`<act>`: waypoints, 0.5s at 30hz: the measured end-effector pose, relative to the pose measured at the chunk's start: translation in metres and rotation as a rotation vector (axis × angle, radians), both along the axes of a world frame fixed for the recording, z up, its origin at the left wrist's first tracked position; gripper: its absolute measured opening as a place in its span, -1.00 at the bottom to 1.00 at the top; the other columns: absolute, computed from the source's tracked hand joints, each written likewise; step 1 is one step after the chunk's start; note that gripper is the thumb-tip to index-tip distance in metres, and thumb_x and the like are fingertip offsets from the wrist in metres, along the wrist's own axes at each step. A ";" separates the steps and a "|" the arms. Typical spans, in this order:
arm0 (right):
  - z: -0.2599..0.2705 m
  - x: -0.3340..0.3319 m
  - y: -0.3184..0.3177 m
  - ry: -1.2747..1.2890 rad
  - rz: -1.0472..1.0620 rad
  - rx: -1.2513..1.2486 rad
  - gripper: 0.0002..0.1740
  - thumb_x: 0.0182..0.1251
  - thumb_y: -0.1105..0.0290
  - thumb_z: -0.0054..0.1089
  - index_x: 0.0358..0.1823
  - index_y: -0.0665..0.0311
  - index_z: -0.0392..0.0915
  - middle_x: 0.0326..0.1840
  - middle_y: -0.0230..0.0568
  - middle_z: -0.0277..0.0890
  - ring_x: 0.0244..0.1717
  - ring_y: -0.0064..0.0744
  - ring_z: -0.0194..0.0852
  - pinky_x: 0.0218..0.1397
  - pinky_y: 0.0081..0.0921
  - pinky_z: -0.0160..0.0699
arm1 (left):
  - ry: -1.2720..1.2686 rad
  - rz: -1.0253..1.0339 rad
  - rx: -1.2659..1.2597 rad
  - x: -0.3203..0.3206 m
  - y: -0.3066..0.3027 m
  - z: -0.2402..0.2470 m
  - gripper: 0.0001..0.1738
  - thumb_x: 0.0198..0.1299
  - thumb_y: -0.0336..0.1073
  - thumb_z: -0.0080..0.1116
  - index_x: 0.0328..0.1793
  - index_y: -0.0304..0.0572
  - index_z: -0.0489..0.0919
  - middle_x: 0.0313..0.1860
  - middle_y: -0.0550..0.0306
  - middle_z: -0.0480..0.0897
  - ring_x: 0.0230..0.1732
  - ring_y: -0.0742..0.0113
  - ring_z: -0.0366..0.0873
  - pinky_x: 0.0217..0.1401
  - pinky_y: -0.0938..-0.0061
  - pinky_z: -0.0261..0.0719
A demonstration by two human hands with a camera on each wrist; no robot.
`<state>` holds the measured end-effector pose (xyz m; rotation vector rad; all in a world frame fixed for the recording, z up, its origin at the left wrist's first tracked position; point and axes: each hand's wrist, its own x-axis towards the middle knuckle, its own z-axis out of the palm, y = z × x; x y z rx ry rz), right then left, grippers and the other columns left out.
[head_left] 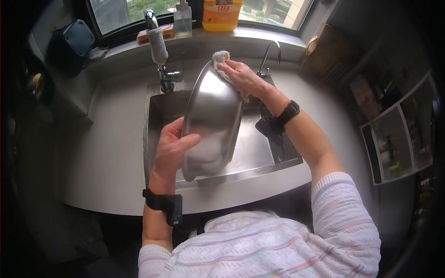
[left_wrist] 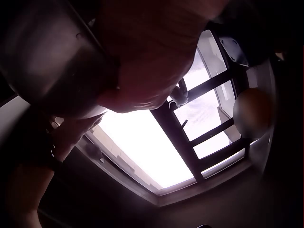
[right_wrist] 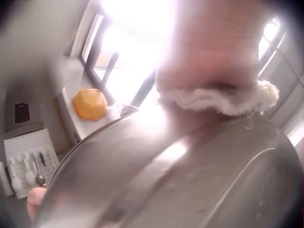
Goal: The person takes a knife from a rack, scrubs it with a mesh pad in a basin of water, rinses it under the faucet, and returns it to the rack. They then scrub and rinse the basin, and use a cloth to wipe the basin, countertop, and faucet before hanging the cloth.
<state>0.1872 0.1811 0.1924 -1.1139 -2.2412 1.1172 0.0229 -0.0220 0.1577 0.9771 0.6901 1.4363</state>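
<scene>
A stainless steel basin [head_left: 215,109] stands tilted up on its side over the sink [head_left: 259,153]. My left hand [head_left: 171,146] grips its left edge, thumb laid on the metal face and fingers out of sight behind the rim. At the top of the basin my right hand [head_left: 243,78] holds a white cloth [head_left: 221,56] against the rim. In the right wrist view the cloth [right_wrist: 213,102] is bunched under the hand along the basin's curved, shiny wall [right_wrist: 156,156]. The left wrist view is dark, with the left hand [left_wrist: 147,61] beside the basin [left_wrist: 52,57].
A faucet with a wrapped spout [head_left: 158,46] rises behind the sink's left side, and a thin curved tap [head_left: 273,51] behind its right. On the windowsill stand a pump bottle [head_left: 182,21] and an orange jug [head_left: 221,16]. A dark object [head_left: 271,132] hangs at the sink's right part.
</scene>
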 end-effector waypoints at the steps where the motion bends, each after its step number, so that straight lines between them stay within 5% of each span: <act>1: 0.003 0.008 0.000 0.014 -0.024 -0.065 -0.44 0.36 0.01 -0.13 0.22 0.24 0.32 0.00 -0.19 0.47 0.03 -0.40 0.39 0.10 -0.53 0.34 | 0.006 -0.019 0.012 0.000 -0.005 0.004 -0.64 0.02 -0.57 0.03 0.02 -0.37 0.51 -0.19 0.21 0.60 -0.23 0.58 0.50 -0.12 0.70 0.44; 4: -0.030 0.043 0.004 0.252 -0.108 -0.211 -0.45 0.35 -0.07 -0.15 0.09 0.24 0.44 -0.09 -0.22 0.51 -0.08 -0.37 0.48 -0.02 -0.46 0.48 | -0.027 0.048 0.013 -0.006 -0.016 0.012 -0.64 -0.05 -0.48 0.16 -0.05 -0.36 0.52 -0.30 0.14 0.62 -0.31 0.50 0.54 -0.19 0.64 0.48; 6: -0.066 0.074 0.010 0.528 -0.179 -0.614 -0.44 0.35 -0.08 -0.16 0.11 0.21 0.42 -0.03 -0.22 0.49 -0.06 -0.35 0.49 0.01 -0.35 0.51 | -0.108 -0.013 0.057 -0.009 -0.021 0.014 -0.62 -0.06 -0.49 0.12 -0.03 -0.36 0.54 -0.24 0.12 0.63 -0.28 0.49 0.55 -0.15 0.66 0.47; 12: -0.116 0.083 -0.076 0.838 -0.800 -0.694 -0.40 0.34 -0.12 -0.21 0.02 0.29 0.42 -0.03 -0.14 0.49 -0.04 -0.27 0.49 0.06 -0.29 0.50 | -0.124 0.011 0.027 0.003 -0.016 0.009 -0.66 -0.07 -0.47 0.13 -0.07 -0.34 0.55 -0.28 0.12 0.63 -0.33 0.49 0.54 -0.17 0.67 0.46; 13: -0.122 0.080 -0.085 0.850 -0.891 -0.705 -0.43 0.35 -0.05 -0.18 0.01 0.38 0.38 -0.16 -0.21 0.45 -0.20 -0.31 0.49 -0.22 -0.34 0.55 | -0.136 0.017 0.040 0.006 -0.013 0.005 -0.67 -0.05 -0.47 0.12 -0.07 -0.34 0.55 -0.28 0.12 0.63 -0.33 0.47 0.55 -0.17 0.66 0.46; 15: -0.142 0.080 -0.094 0.804 -0.925 -0.674 -0.46 0.38 -0.02 -0.22 0.01 0.36 0.38 -0.13 -0.20 0.46 -0.15 -0.30 0.48 -0.13 -0.36 0.52 | -0.145 0.037 0.038 0.014 -0.008 0.001 -0.69 -0.03 -0.47 0.12 -0.09 -0.35 0.55 -0.29 0.08 0.63 -0.34 0.43 0.56 -0.18 0.62 0.50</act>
